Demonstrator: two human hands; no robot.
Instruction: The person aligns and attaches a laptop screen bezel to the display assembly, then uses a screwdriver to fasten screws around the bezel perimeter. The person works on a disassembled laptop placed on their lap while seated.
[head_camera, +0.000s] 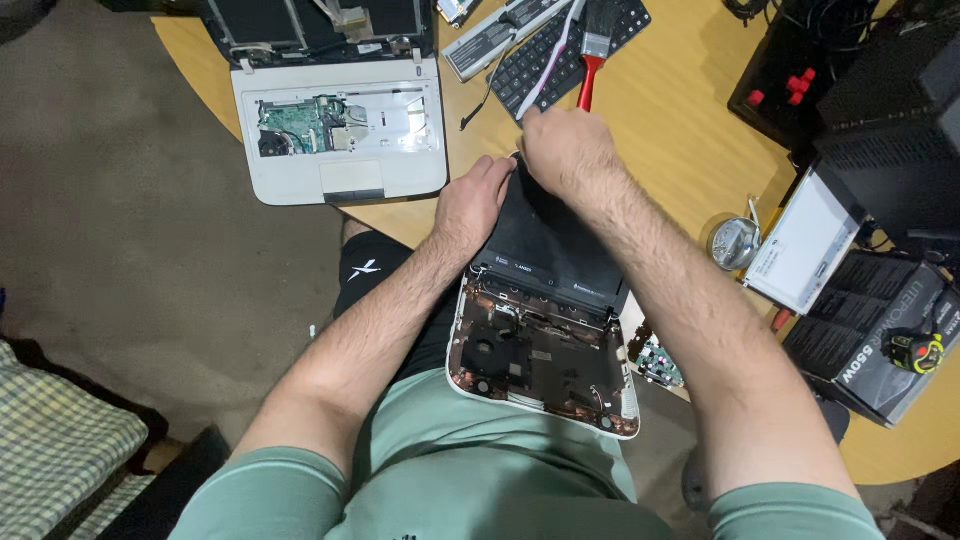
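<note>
Gutted laptop base (545, 365) braced on lap; left hand (472, 205) steadies lid (550, 235), right hand (565, 150) fingers pinched on its top edge.

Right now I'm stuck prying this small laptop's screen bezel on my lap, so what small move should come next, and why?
Probably slide the right hand along the top edge of the black screen lid, prying a little further. Both hands are bunched at one corner, the left hand bracing beside it, while the rest of the lid looks seated above the opened white base.
</note>
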